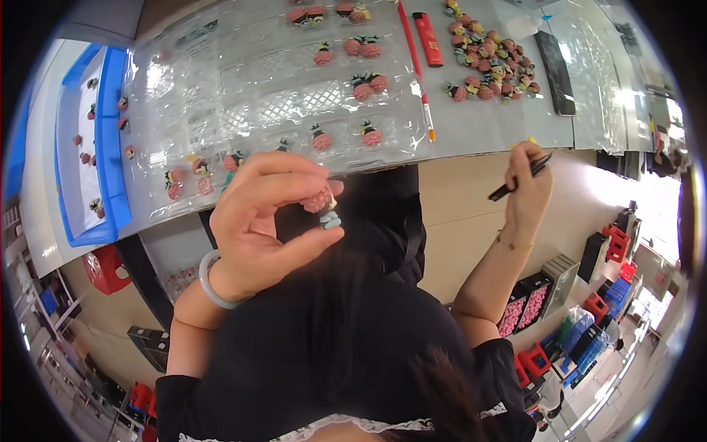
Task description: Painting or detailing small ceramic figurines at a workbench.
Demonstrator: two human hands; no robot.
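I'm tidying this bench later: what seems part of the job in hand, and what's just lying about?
Seemingly in the job:
pink figurine, in left hand
slim black tool, in right hand
figurine pile
clear tray
blue tray

Probably just lying about:
red tube
white pen
flat black object

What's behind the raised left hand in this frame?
Part of the clear plastic tray shows beyond the left hand, which holds a pink figure. A small dark-topped piece peeks out above the hand; its lower part is covered, as is whatever lies directly behind the hand.
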